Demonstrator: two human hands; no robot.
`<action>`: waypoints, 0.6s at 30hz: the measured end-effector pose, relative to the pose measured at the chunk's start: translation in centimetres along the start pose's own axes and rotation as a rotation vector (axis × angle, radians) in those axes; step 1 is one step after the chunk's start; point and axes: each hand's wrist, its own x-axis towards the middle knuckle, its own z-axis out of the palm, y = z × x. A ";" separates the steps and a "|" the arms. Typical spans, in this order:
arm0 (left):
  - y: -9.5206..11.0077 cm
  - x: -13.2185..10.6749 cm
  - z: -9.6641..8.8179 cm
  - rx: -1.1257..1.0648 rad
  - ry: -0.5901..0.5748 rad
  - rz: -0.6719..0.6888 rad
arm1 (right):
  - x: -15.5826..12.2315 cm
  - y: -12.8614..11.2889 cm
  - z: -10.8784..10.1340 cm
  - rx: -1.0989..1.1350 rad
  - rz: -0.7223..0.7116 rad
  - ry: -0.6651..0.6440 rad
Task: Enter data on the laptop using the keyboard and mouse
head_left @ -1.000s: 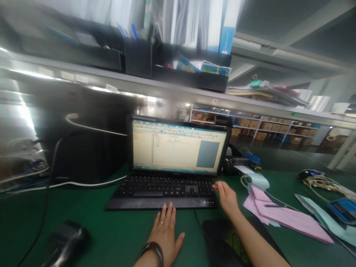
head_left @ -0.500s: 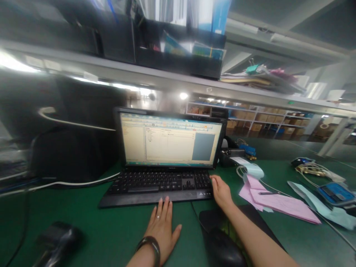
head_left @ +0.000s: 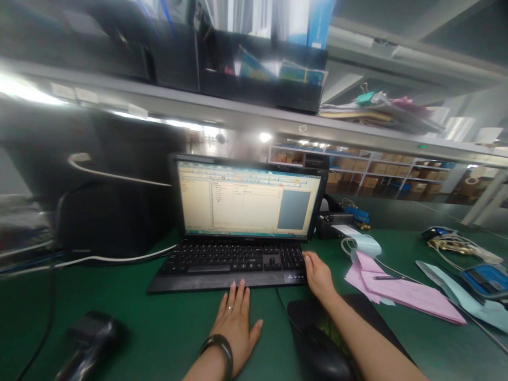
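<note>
Two empty, open hands: your left hand (head_left: 234, 324) lies flat on the green tabletop (head_left: 119, 288) at 6 o'clock; your right hand (head_left: 319, 275) touches the light, stiff black plastic keyboard (head_left: 230, 260), best gripped by its front edge.

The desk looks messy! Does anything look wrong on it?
Yes, the pink papers right of the keyboard lie crooked in a loose, fanned heap, not neatly stacked. A pen lies across them, and a curled pale blue paper sits at their corner.

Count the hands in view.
2: the left hand lies flat on the green desk at the keyboard's front edge; the right hand rests at the keyboard's right end.
</note>
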 end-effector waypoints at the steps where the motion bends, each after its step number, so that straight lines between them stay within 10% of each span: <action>1: 0.0 0.0 0.0 -0.003 0.000 0.001 | 0.0 0.0 0.0 0.001 0.001 -0.001; 18: 0.1 -0.1 -0.1 -0.013 0.010 0.006 | -0.1 0.2 0.3 0.011 -0.004 -0.007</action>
